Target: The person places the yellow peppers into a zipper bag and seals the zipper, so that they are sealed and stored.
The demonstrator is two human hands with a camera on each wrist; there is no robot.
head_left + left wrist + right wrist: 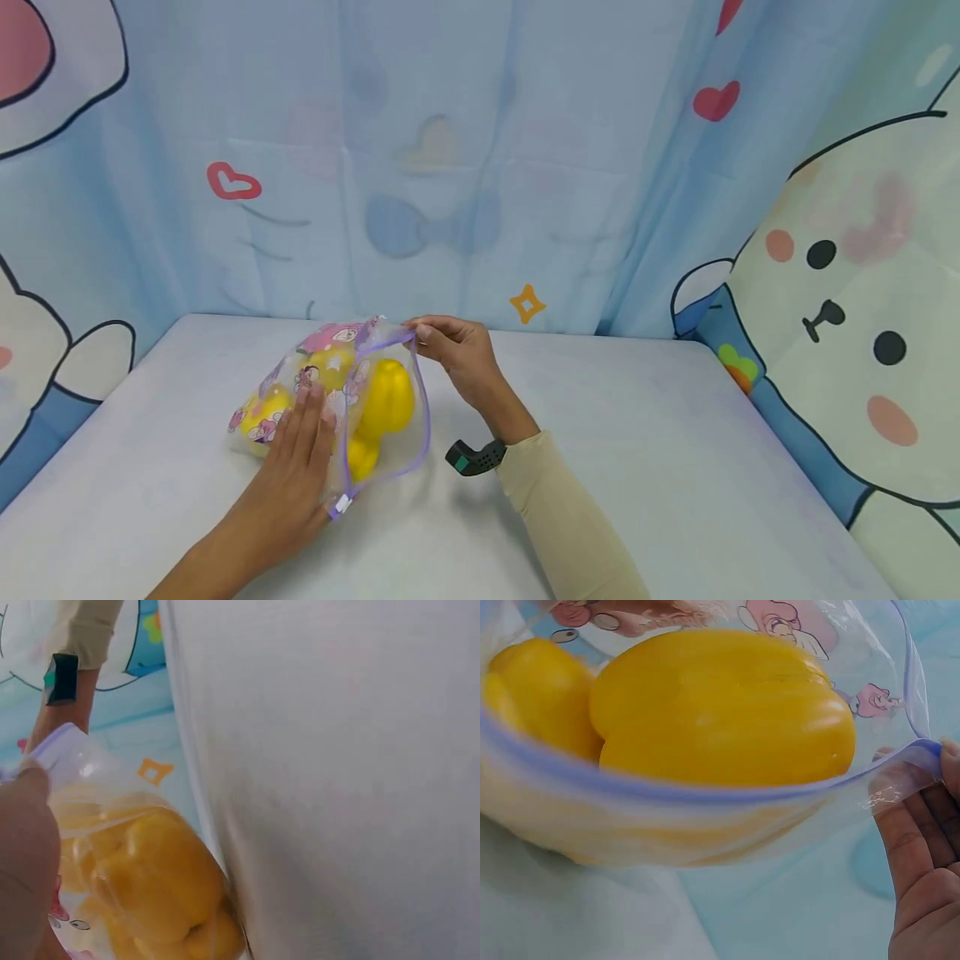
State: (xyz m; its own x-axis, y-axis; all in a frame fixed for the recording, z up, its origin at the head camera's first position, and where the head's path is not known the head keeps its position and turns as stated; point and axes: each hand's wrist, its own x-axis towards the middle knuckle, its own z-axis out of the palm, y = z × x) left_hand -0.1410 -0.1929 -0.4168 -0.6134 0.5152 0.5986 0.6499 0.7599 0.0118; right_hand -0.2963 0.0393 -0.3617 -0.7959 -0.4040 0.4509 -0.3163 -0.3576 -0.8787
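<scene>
A clear zip bag (292, 367) with pink cartoon prints and a purple zip edge lies tilted on the table, its mouth spread towards the right. Inside are several yellow bell peppers (390, 396), the nearest two showing plainly through the mouth in the right wrist view. My right hand (461, 358) pinches the far top corner of the mouth between thumb and fingers. My left hand (296, 471) rests on the printed side of the bag with straight fingers; its thumb is hidden in the head view. A white zip slider (342, 503) sits at the near corner.
The white table (675, 467) reaches back to a blue cartoon curtain (585, 167). On my right wrist sits a dark band with a small device (476, 458), close above the tabletop.
</scene>
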